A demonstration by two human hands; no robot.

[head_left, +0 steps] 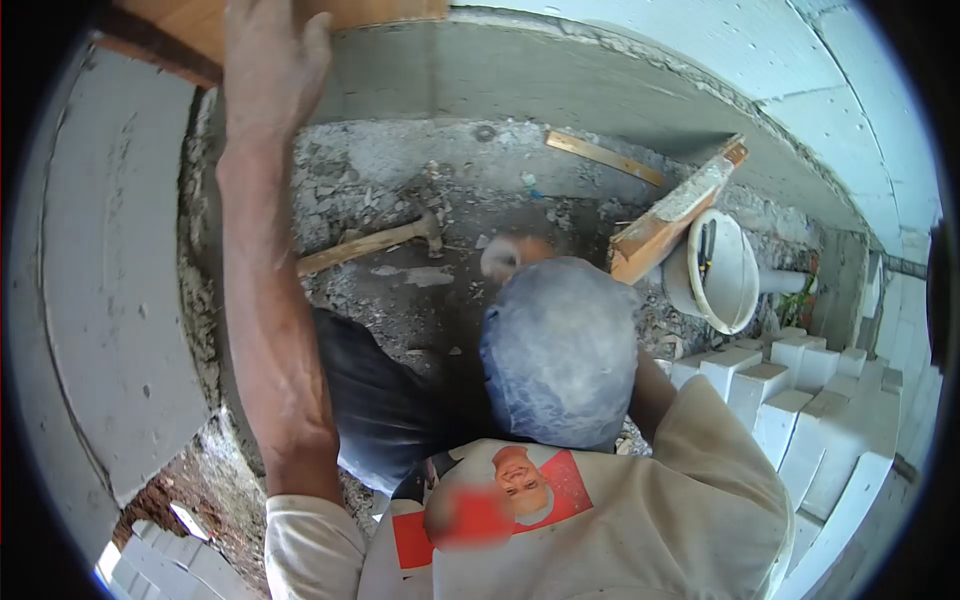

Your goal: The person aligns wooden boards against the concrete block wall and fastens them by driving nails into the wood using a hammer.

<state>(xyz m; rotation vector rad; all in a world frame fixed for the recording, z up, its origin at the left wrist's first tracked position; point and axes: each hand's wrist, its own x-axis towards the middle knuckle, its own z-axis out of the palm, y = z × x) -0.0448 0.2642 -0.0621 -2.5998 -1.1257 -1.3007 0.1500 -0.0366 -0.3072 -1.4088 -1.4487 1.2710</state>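
Note:
My left arm reaches up the left side, and my left hand (275,75) lies against a wooden board (385,12) at the top edge. Its thumb stands apart; the other fingertips are cut off by the frame. Just beyond my raised knee (565,350) is what seems to be my right hand (535,248), smeared by motion. A blurred, whitish round thing (499,260) is beside it; whether the hand holds it is unclear. A hammer (385,240) with a wooden handle lies on the floor between my two hands.
A wooden beam (680,210) leans beside a white bucket (725,272) with a dark-handled tool in it. A thin wood strip (605,158) lies near the wall base. Pale blocks (800,410) are stacked at the right. Rubble (350,190) covers parts of the floor.

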